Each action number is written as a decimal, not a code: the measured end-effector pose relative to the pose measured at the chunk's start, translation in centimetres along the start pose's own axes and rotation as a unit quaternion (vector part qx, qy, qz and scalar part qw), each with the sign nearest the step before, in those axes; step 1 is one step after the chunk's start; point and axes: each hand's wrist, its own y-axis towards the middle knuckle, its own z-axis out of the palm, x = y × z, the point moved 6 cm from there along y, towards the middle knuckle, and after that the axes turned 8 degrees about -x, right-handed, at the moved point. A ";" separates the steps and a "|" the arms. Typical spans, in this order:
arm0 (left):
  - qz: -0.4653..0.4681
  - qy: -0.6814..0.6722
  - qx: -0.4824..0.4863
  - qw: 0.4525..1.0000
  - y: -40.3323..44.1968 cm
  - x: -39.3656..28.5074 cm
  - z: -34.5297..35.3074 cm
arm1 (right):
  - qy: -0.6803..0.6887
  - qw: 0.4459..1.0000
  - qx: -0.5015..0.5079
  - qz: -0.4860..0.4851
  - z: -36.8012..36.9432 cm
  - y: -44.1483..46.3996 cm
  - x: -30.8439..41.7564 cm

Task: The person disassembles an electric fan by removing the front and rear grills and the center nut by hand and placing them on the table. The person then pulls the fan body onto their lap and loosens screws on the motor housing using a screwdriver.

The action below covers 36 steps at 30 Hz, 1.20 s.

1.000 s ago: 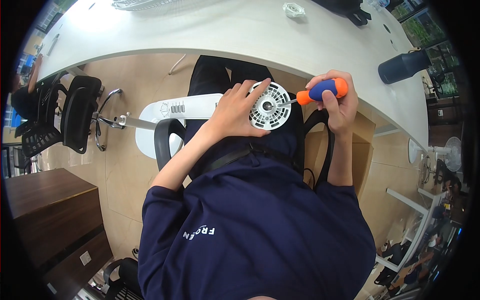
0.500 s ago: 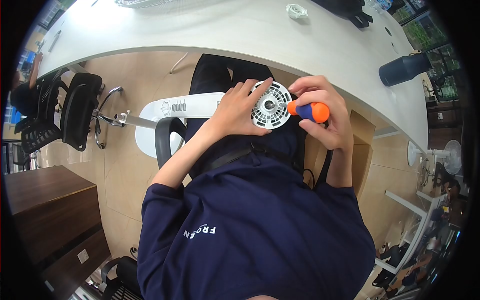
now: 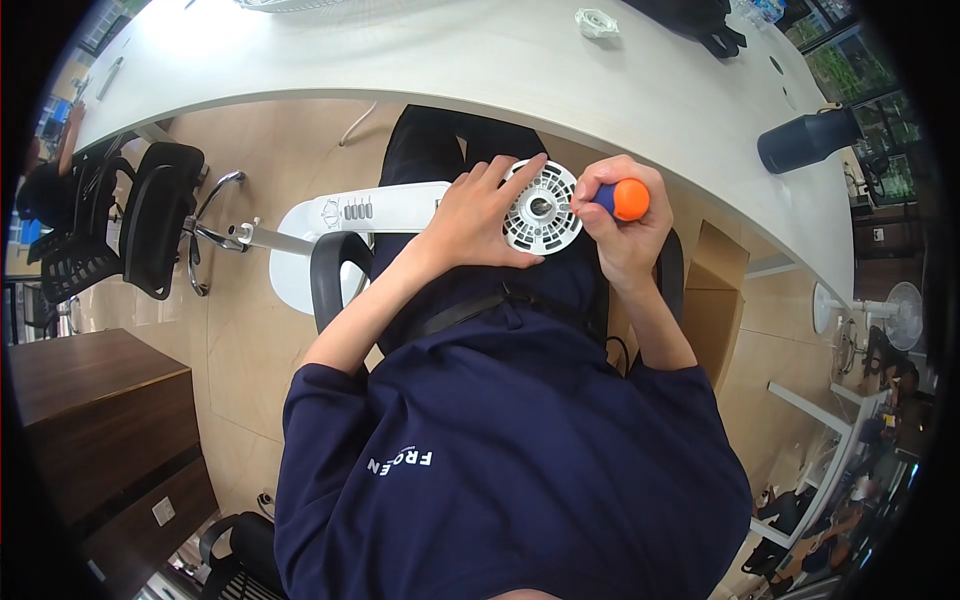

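On my lap lies a white fan body with a column of buttons; its round slotted motor housing faces up. My left hand grips the left side of this housing, thumb and fingers spread around its rim. An orange and blue screwdriver is in my right hand, fingers wrapped round the handle. The handle's end points up towards me, and the tip is at the right part of the housing, partly hidden by my fingers. A white pole and base extend to the left.
A white desk curves ahead, bearing a small white part, a black bag and a dark bottle. A cardboard box stands at the right, an office chair and wooden cabinet at the left.
My right hand has moved left and closer to the housing, tilting the screwdriver from nearly flat to more upright. My left hand has kept its hold on the housing.
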 end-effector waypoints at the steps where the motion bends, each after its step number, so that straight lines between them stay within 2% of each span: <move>1: 0.000 -0.001 -0.001 1.000 0.0 0.0 0.0 | -0.001 1.000 0.001 -0.001 0.2 -0.2 0.0; 4: 0.001 0.000 -0.001 1.000 0.0 0.0 0.0 | -0.021 0.999 -0.031 -0.019 0.1 -0.4 0.2; 7: 0.001 -0.005 -0.005 1.000 0.0 0.0 0.0 | -0.040 0.998 0.007 -0.041 -0.1 0.1 0.6; 9: -0.001 -0.004 -0.001 1.000 0.0 -0.1 -0.1 | 0.044 0.996 0.057 0.044 -0.2 0.6 -0.1; 10: -0.004 -0.004 0.004 1.000 0.0 -0.1 -0.1 | 0.044 0.996 0.057 0.044 -0.3 1.0 -0.1; 12: -0.002 -0.003 0.005 1.000 0.0 -0.1 -0.1 | 0.135 0.972 0.147 0.125 0.9 1.5 0.0; 13: 0.000 -0.001 0.004 1.000 0.0 0.0 0.0 | 0.101 0.971 0.154 0.153 1.7 1.8 0.2; 17: 0.009 0.007 -0.009 1.000 -0.1 0.1 0.1 | 0.097 0.962 0.217 0.132 1.8 2.1 -0.5; 19: 0.018 0.009 -0.015 1.000 -0.1 0.0 0.0 | 0.213 0.916 0.283 0.190 2.1 2.3 -0.8; 20: 0.018 0.009 -0.014 1.000 -0.1 0.0 -0.1 | 0.214 0.915 0.283 0.191 2.0 2.6 -0.9; 22: 0.020 0.015 -0.011 1.000 -0.1 -0.2 -0.1 | 0.245 0.872 0.321 0.276 2.5 2.7 -1.3; 24: 0.025 0.012 -0.019 0.999 0.0 -0.1 0.0 | 0.243 0.882 0.306 0.264 2.4 3.5 -1.4; 26: 0.029 0.013 -0.028 0.999 -0.1 0.0 -0.1 | 0.207 0.936 0.228 0.169 1.4 4.4 -1.6; 27: 0.024 0.011 -0.025 0.999 -0.1 0.0 -0.2 | 0.209 0.937 0.262 0.102 1.2 4.7 -1.2; 31: 0.012 0.000 -0.009 1.000 0.0 -0.1 -0.1 | 0.158 0.951 0.258 0.062 -0.3 3.3 -0.5; 32: 0.012 -0.001 -0.008 1.000 0.0 0.0 -0.1 | 0.158 0.951 0.257 0.063 -0.3 2.8 -0.2; 34: 0.010 -0.003 -0.005 1.000 0.0 0.0 0.0 | 0.135 0.959 0.204 0.141 -0.1 2.2 0.3; 35: 0.010 -0.003 -0.004 1.000 0.0 0.0 0.0 | 0.127 0.968 0.147 0.158 0.3 2.2 0.6; 36: 0.009 -0.002 -0.005 1.000 0.0 -0.1 0.0 | 0.128 0.968 0.146 0.158 0.6 2.2 0.2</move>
